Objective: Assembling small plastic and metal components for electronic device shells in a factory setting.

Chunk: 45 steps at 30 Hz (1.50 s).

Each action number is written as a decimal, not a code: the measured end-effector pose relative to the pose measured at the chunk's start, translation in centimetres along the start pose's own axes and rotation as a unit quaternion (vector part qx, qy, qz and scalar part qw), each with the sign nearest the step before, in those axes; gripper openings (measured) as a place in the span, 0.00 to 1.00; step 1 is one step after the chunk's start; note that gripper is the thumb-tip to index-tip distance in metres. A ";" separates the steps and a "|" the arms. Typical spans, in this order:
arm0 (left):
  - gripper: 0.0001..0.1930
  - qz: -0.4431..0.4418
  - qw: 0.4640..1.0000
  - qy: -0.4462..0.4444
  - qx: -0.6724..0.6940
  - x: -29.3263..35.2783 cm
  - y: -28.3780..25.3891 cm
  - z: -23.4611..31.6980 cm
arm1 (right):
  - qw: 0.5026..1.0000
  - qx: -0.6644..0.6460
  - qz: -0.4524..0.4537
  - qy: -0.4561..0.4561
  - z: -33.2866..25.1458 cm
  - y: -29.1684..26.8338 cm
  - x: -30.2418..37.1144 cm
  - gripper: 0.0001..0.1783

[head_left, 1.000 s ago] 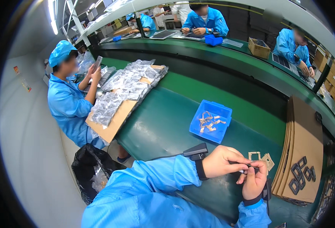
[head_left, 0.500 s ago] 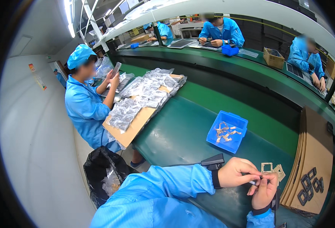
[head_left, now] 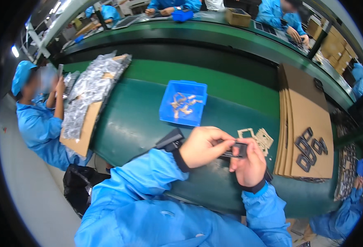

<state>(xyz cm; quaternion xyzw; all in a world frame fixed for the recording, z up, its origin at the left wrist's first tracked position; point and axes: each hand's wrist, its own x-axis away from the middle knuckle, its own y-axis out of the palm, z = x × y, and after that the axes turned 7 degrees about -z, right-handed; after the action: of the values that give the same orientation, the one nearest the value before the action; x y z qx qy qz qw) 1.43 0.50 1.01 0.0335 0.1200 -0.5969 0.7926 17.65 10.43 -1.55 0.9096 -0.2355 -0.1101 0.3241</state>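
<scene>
My left hand [head_left: 204,146] and my right hand [head_left: 249,162] meet over the green table [head_left: 132,123], both pinching one small dark flat part [head_left: 235,150] between the fingertips. Just beyond my hands lie a few pale frame-shaped pieces [head_left: 257,137]. A blue bin [head_left: 184,103] with tan pieces inside sits further back. A black object [head_left: 170,140] lies by my left wrist.
Stacked cardboard sheets [head_left: 303,119] carrying several dark frame parts [head_left: 309,148] lie at the right. A cardboard sheet with clear plastic bags [head_left: 89,94] is at the left, beside a seated person in blue [head_left: 37,111]. Other workers sit along the far bench [head_left: 214,33].
The view has swung so the table now sits more centrally. My hands stay together on the small part, now a little lower in view.
</scene>
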 end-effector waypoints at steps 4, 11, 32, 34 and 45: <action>0.06 0.011 0.997 -0.036 -0.062 -0.1 -0.4 0.1 | 0.999 -0.024 -0.021 0.029 0.0 -0.3 0.0 0.21; 0.07 -0.019 0.977 0.070 -0.201 -0.5 -0.9 -0.3 | 0.996 -0.049 -0.020 0.068 -0.4 -0.8 0.0 0.20; 0.07 -0.064 0.990 -0.079 -0.096 -0.4 -0.8 -0.1 | 0.993 0.001 0.003 0.116 -0.7 -0.9 -0.6 0.15; 0.07 -0.072 0.987 -0.059 -0.134 -0.5 -0.9 0.1 | 0.992 -0.003 -0.004 0.124 -0.7 -1.0 -0.6 0.15; 0.05 -0.105 0.984 -0.146 -0.017 -0.5 -1.1 -0.6 | 0.986 -0.038 -0.031 0.159 -0.7 -1.6 -0.9 0.15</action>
<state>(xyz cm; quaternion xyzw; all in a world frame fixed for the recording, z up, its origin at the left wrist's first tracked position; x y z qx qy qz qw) 0.12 0.79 0.61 -0.0804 0.0164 -0.6734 0.7347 17.66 12.39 -1.97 0.9095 -0.1484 0.0170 0.3879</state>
